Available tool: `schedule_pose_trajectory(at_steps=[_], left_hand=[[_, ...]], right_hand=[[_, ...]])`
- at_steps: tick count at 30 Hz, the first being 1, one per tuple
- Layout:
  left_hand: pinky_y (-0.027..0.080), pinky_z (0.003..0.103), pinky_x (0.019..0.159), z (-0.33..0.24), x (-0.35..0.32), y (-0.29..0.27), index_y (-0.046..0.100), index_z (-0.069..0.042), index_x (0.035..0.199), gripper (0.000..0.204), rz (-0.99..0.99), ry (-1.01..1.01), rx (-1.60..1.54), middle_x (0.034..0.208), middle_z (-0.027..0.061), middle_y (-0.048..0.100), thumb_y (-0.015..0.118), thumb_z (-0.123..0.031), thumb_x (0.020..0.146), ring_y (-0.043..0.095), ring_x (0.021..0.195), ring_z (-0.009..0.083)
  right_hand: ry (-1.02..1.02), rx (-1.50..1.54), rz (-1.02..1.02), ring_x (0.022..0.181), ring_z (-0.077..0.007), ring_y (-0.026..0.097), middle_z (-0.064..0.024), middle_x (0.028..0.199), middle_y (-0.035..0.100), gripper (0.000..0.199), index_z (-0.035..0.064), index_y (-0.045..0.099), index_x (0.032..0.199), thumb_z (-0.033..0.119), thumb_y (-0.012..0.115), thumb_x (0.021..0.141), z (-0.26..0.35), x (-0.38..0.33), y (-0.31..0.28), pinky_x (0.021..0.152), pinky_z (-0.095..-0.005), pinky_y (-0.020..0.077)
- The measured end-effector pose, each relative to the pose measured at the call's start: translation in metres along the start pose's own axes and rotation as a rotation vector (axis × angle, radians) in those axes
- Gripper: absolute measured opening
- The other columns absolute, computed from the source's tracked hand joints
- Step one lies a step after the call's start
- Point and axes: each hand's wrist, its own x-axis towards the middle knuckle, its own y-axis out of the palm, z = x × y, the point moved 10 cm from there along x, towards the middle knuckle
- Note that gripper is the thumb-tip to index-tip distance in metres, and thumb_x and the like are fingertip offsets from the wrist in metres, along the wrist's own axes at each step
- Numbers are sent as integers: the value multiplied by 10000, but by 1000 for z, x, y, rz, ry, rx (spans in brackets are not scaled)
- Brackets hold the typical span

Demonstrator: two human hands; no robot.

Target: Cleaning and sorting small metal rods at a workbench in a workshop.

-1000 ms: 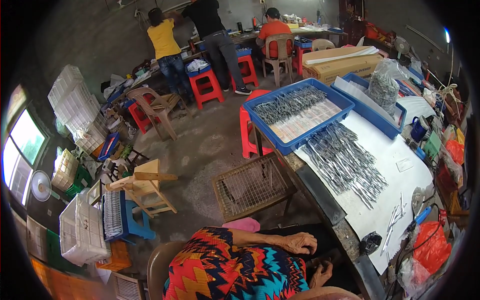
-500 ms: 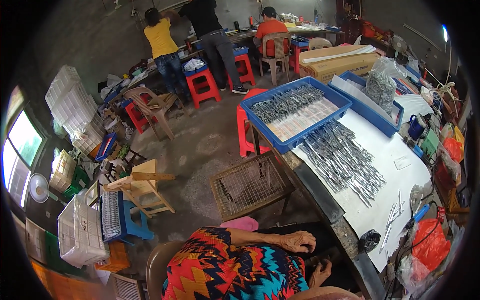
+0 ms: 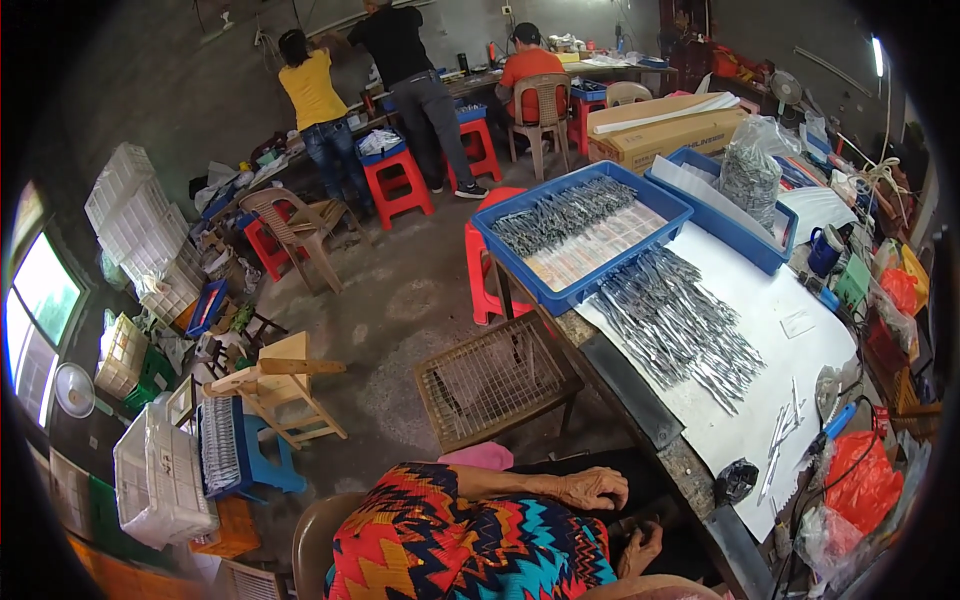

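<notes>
My left hand (image 3: 592, 488) rests on my lap over dark trousers, its fingers loosely bent and apart with nothing in them. Lower down and to the right, my right hand (image 3: 640, 550) hangs by my thigh, partly cut off by my sleeve. Its fingers curl loosely and hold nothing that I can see. Both hands are nearest the worktable (image 3: 690, 470). On its white sheet (image 3: 800, 350) lies a large pile of thin silvery metal tools (image 3: 680, 325). A few separate metal pieces (image 3: 775, 450) lie nearer me, beside a small black plastic bundle (image 3: 737, 481).
A blue tray (image 3: 560, 297) of similar metal tools stands at the table's far left corner. Another blue tray (image 3: 785, 258) carries a filled clear bag (image 3: 750, 170). A low woven-top stand (image 3: 500, 380) and a wooden chair (image 3: 290, 385) are to the left. Three people work at the back bench.
The view has shifted slightly, so the room sits a little to the left in the picture. My hands stay on my lap, and the things on the table have not moved.
</notes>
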Motion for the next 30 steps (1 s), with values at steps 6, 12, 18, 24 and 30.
schedule_pose_trajectory(at_steps=[6, 12, 18, 24, 30], left_hand=[[355, 361, 761, 0, 0, 0, 569, -44, 799, 93, 11, -6, 9, 825, 59, 549, 553, -114, 741, 502, 813, 219], [351, 363, 771, 2, 1, 2, 568, -44, 805, 97, 25, -20, 3, 828, 63, 545, 554, -112, 737, 500, 820, 220], [381, 359, 750, -1, 1, -3, 576, -45, 775, 101, -27, -13, -10, 790, 65, 560, 559, -108, 698, 511, 791, 232], [350, 360, 775, 4, 1, 3, 565, -42, 803, 94, 26, -19, -18, 825, 66, 541, 553, -107, 737, 497, 818, 221], [383, 362, 751, 0, 1, -2, 574, -46, 774, 99, -21, -6, -8, 791, 65, 558, 561, -108, 697, 510, 796, 233]], right_hand=[[-50, -1, -6, 626, -186, 495, -120, 736, 522, 167, -37, 506, 884, -15, 478, 722, -5, 1, 1, 588, -294, 437], [-19, 45, 3, 623, -176, 485, -110, 736, 522, 160, -42, 506, 888, -15, 471, 734, -10, 0, 2, 583, -292, 430], [-39, 3, -20, 602, -156, 468, -95, 721, 519, 140, -39, 506, 879, -7, 487, 745, -2, 0, -1, 563, -277, 417], [-42, -3, -28, 564, -131, 440, -64, 662, 497, 124, -24, 510, 863, -9, 510, 740, -1, 1, -1, 531, -264, 399], [92, 19, 28, 669, -244, 502, -164, 747, 521, 141, -76, 491, 856, -1, 472, 739, -7, -1, 2, 648, -340, 410]])
